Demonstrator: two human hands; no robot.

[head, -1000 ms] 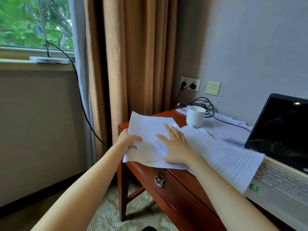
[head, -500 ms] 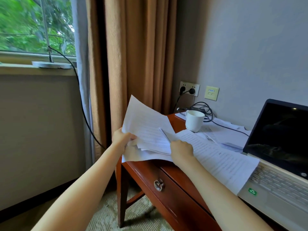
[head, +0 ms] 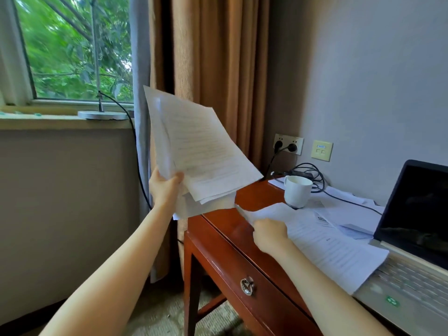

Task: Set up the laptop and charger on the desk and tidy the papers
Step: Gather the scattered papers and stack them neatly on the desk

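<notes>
My left hand (head: 164, 187) grips a sheaf of printed papers (head: 196, 151) by its lower left corner and holds it up, tilted, above the left end of the wooden desk (head: 225, 229). My right hand (head: 269, 235) pinches the near corner of another printed sheet (head: 324, 243) that lies on the desk and overlaps the keyboard of the open laptop (head: 417, 214). The laptop's screen is dark. More papers (head: 349, 209) lie behind it. The black charger brick and coiled cable (head: 308, 172) sit at the back, plugged into the wall socket (head: 288, 144).
A white mug (head: 297, 194) stands on the papers near the charger cable. A desk drawer with a metal pull (head: 246, 286) faces me. Brown curtains (head: 218, 69) hang behind the desk's left end. A lamp base (head: 103, 115) sits on the window sill, its cord trailing down.
My left hand has lifted the sheaf off the desk, up and to the left. My right hand let go of that sheaf and now pinches the sheet lying by the laptop.
</notes>
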